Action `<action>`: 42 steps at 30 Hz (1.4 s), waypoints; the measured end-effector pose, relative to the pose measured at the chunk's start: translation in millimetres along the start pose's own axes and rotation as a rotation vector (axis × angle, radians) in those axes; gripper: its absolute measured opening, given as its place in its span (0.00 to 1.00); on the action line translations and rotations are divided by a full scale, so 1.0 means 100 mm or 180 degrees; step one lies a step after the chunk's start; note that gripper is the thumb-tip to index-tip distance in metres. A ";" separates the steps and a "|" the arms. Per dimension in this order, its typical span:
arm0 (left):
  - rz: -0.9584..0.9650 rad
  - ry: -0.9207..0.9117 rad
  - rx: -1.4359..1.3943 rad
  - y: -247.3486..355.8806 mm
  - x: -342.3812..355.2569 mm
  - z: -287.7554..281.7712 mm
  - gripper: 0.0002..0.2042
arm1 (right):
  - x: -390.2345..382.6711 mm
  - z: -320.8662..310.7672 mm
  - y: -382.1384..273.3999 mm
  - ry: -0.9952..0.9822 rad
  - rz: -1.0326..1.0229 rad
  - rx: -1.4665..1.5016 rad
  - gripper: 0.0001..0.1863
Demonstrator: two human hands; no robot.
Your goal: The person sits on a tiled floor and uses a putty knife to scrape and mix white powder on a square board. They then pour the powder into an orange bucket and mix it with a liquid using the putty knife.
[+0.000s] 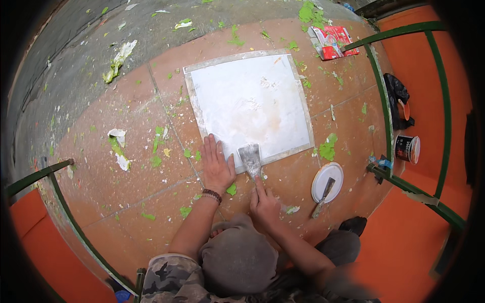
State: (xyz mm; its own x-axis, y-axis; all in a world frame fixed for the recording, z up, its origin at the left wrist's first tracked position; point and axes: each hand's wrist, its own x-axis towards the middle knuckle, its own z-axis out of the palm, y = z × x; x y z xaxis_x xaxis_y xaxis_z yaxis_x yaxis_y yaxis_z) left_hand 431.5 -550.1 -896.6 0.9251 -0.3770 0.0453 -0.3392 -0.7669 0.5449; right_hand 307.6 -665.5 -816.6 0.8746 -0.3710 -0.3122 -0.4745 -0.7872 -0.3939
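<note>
A white square panel with a grimy grey border lies flat on the tiled floor, with crumbs and faint brownish smudges on its face. My left hand, a beaded bracelet at its wrist, rests with fingers stretched out over the panel's near left corner. In my right hand is a wide-bladed scraper, gripped by its handle. Its blade, coated in pale residue, lies over the panel's near edge. To the right of that hand a narrower scraper leans across a white round lid.
Green and white paint flakes litter the tiles. Green metal railings stand on the right and left by orange surfaces. A red and white packet lies far right. Beyond the right railing are a small tub and a black bag.
</note>
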 end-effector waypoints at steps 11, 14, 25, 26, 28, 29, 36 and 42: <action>0.0109 0.0685 -0.0904 -0.18 0.02 0.09 0.17 | -0.07 0.31 -0.14 -0.0075 -0.0069 -0.0258 0.23; -0.0008 0.0637 -0.1016 -0.14 0.01 0.10 0.16 | 0.43 0.26 -0.31 0.0498 -0.0430 -0.0021 0.24; -0.0044 0.0686 -0.0764 -0.10 0.02 0.11 0.18 | 0.65 0.17 -0.53 -0.0014 0.0189 -0.0149 0.24; -0.0023 0.0714 -0.0755 -0.13 0.01 0.15 0.18 | 0.88 0.15 -0.60 0.0106 0.0133 -0.0168 0.25; -0.0037 0.0679 -0.0787 -0.09 0.02 0.19 0.18 | 1.07 0.08 -0.65 0.0173 0.0230 -0.0188 0.25; -0.0081 0.0624 -0.0776 -0.08 0.01 0.20 0.19 | 1.11 0.07 -0.66 0.0195 0.0269 -0.0184 0.25; -0.0204 0.0569 -0.0829 -0.12 0.00 0.15 0.19 | 0.87 0.20 -0.79 0.0048 0.0269 -0.0001 0.24; -0.0313 0.0414 -0.0912 -0.07 0.05 0.10 0.21 | 0.93 0.12 -0.71 0.0006 0.0358 -0.0051 0.26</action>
State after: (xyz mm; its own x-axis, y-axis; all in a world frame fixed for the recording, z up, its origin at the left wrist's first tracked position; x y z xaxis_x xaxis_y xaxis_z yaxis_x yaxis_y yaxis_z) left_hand 436.7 -551.3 -908.4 0.9714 -0.2246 0.0772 -0.2023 -0.6121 0.7645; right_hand 421.5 -638.6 -828.0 0.8162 -0.4583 -0.3519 -0.5679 -0.7483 -0.3427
